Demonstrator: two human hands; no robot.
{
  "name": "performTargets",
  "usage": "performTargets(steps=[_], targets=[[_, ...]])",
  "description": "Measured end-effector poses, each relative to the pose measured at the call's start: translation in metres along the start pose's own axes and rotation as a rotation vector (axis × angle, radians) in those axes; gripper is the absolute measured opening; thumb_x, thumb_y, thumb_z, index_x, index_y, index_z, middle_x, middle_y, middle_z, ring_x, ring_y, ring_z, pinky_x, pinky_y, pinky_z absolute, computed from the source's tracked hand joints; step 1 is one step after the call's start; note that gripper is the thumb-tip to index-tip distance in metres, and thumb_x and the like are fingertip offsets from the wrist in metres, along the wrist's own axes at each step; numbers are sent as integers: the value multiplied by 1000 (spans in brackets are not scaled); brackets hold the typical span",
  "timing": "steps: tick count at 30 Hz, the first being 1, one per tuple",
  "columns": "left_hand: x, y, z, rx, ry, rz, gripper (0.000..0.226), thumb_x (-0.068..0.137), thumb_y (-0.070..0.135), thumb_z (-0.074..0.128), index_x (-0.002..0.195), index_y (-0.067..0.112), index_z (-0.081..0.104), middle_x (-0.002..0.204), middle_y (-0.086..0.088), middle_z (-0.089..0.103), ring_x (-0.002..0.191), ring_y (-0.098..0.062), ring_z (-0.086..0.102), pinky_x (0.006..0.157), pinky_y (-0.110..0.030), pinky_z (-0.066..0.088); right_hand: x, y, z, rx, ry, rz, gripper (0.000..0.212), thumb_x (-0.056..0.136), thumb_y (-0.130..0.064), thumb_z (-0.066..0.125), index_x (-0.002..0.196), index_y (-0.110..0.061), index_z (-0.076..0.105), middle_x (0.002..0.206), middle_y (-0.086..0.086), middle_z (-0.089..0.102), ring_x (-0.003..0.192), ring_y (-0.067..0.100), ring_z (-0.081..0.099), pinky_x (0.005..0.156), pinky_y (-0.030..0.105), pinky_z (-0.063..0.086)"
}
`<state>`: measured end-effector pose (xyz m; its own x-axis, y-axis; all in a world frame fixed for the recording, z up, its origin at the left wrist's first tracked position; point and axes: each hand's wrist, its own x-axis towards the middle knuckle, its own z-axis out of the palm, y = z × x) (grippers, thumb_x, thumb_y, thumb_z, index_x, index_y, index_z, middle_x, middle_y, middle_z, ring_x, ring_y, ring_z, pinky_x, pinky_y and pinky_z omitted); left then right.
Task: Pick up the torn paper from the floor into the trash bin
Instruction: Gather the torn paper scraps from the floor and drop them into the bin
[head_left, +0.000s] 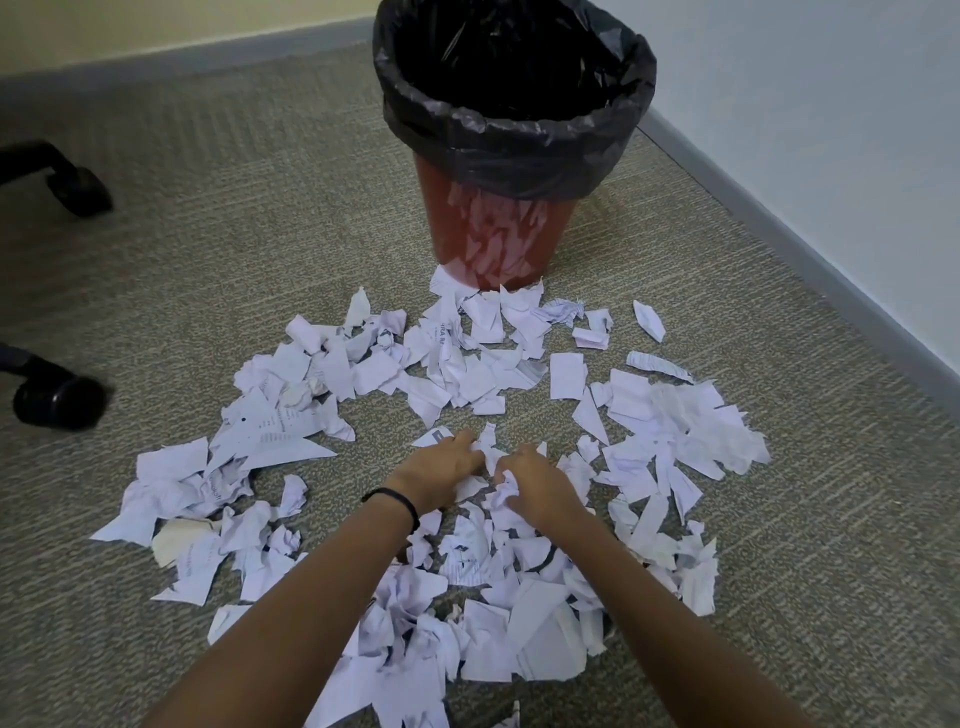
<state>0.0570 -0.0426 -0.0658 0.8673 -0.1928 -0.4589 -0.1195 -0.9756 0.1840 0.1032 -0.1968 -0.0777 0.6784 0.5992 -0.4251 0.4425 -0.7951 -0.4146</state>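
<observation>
Now down on the floor (208, 234), left hand (444, 467) and right hand (537, 486) close together, fingers curled round scraps of torn paper (569, 374) (lots more spread all about), near the trash bin (447, 208).

One bin (493, 244), two hands (441, 470) (543, 486), many scraps (374, 374)

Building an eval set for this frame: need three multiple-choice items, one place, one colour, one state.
1. Where is the trash bin? A) beyond the torn paper, by the wall B) on a desk C) between the arms
2. Bin liner colour? A) white B) black C) blue
3. Left hand and right hand? A) empty, raised B) both gripping scraps C) lifting the bin
Answers: 1 A, it stands past the pile; 2 B, black bag folded over the red rim; 3 B, fingers of both curl on paper.
</observation>
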Motion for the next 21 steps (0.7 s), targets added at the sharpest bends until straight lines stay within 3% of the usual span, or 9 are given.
performTargets(steps=[3, 7, 11, 13, 16, 18, 19, 21], targets=[[0, -5, 2, -73, -3, -3, 27, 93, 1, 44, 119, 7, 51, 126, -15, 42, 99, -33, 56, 63, -35, 34, 2, 5, 1, 48, -21, -5, 20, 81, -3, 62, 99, -10, 63, 112, 12, 55, 99, 29, 58, 81, 35, 48], [-4, -11, -3, -77, -59, -54, 27, 97, 12, 43, 120, 9, 57, 120, -14, 55, 107, -31, 57, 81, -38, 44, 6, 9, -3, 146, -19, 7, 16, 75, 1, 68, 89, -6, 66, 107, 12, 64, 94, 30, 62, 79, 36, 50], [-14, -12, -21, -57, -33, -111, 30, 99, 19, 41, 121, 11, 59, 116, -14, 63, 107, -29, 59, 82, -35, 45, 8, 6, -22, 263, 20, 33, 16, 73, 2, 72, 87, -5, 71, 106, 9, 65, 86, 26, 64, 70, 28, 49], [-19, -14, -36, -116, 11, -163, 32, 97, 19, 44, 126, 12, 56, 120, -14, 62, 112, -29, 57, 86, -34, 45, 9, 0, -42, 424, 66, 114, 15, 76, 0, 73, 89, -8, 70, 107, 6, 60, 78, 22, 63, 60, 26, 49], [-25, -22, -64, -393, 184, -270, 32, 93, 19, 53, 124, 9, 57, 126, -13, 60, 115, -29, 55, 91, -34, 44, 2, -15, -86, 859, 137, 201, 20, 78, 3, 70, 95, -6, 67, 102, 5, 54, 59, 11, 61, 50, 16, 53], [-27, -26, -89, -644, 325, -311, 41, 91, 20, 58, 131, 9, 52, 134, -10, 55, 118, -27, 54, 95, -31, 43, -5, -26, -120, 1116, 157, 205, 25, 76, 2, 70, 99, -7, 66, 103, 1, 59, 72, 15, 64, 58, 20, 59], [-28, -27, -104, -767, 393, -313, 45, 91, 20, 59, 134, 9, 49, 132, -7, 55, 112, -25, 57, 90, -25, 46, -5, -31, -136, 1211, 174, 193, 26, 76, 1, 70, 99, -9, 66, 105, 2, 62, 78, 18, 65, 64, 25, 60], [-30, -23, -141, -958, 529, -269, 41, 90, 17, 60, 130, 9, 51, 111, 0, 62, 77, -10, 61, 63, -10, 46, -5, -43, -168, 1369, 234, 121, 21, 78, 0, 67, 95, -12, 64, 107, 5, 65, 76, 16, 68, 65, 26, 60]])
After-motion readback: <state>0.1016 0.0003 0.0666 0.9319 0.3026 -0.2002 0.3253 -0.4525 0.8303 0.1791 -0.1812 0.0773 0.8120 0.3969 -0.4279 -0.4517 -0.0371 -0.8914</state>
